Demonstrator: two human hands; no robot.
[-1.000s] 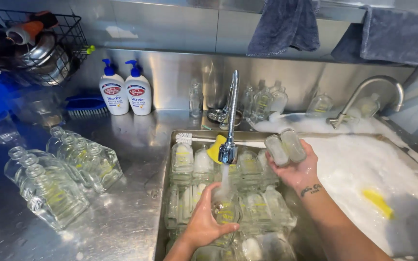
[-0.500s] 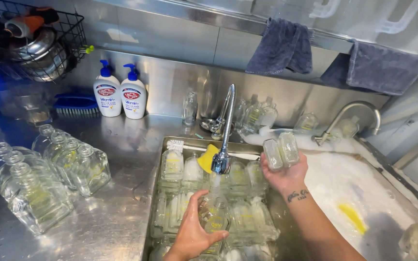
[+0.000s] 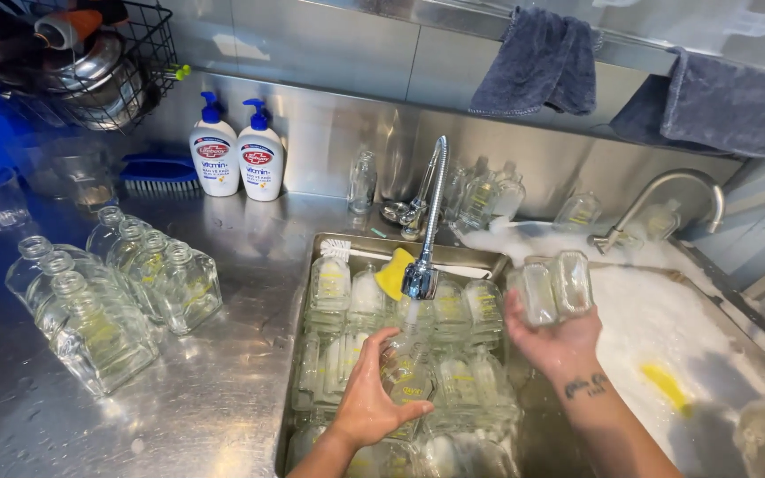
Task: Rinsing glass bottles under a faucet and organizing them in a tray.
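Left hand (image 3: 372,398) is wrapped around a clear glass bottle (image 3: 407,370) right under the tap (image 3: 421,276), over the middle of the sink (image 3: 312,265), its long axis tilted up and away with the neck end pointing toward the spout, though water and glare blur the mouth. Right hand (image 3: 552,341) is closed on two more clear bottles (image 3: 552,288) above the sink's right edge, side by side, bases facing the camera and long axes running away toward the back wall. Washed bottles (image 3: 117,283) stand near the counter's left edge.
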